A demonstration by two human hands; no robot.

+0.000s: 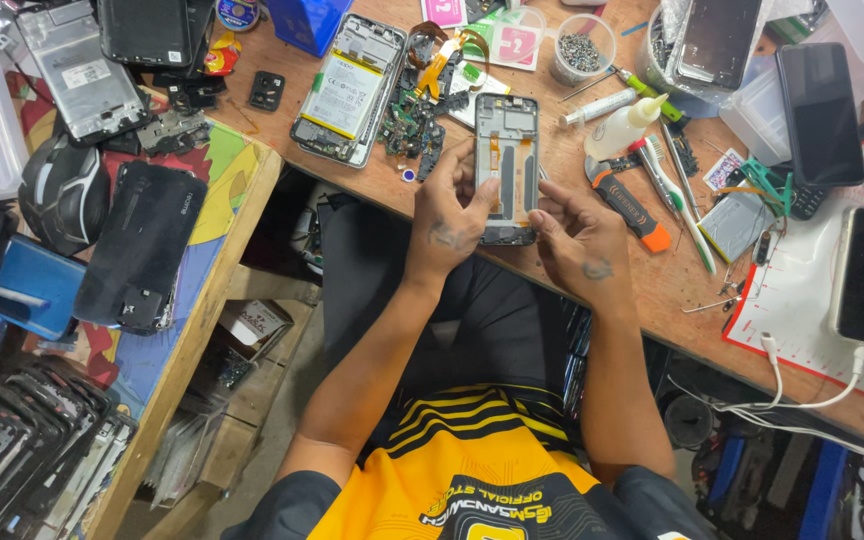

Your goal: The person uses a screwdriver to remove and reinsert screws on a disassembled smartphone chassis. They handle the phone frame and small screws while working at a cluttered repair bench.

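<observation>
An opened phone frame point(507, 150) without its back cover lies at the near edge of a wooden workbench point(652, 290). My left hand point(449, 222) grips the frame's left side, thumb on its inner face. My right hand point(579, 240) rests against the frame's lower right corner, fingertips touching its edge. Another opened phone with a white battery point(348, 90) lies to the upper left. Loose circuit boards and flex cables point(420, 105) are piled between the two phones.
An orange-tipped pry tool point(630, 208), a glue bottle point(625, 128), tweezers and a cup of screws point(582, 48) lie to the right. Dark phones point(820, 112) and a white mat point(802, 300) sit far right. Phone backs point(142, 245) and a side table are left.
</observation>
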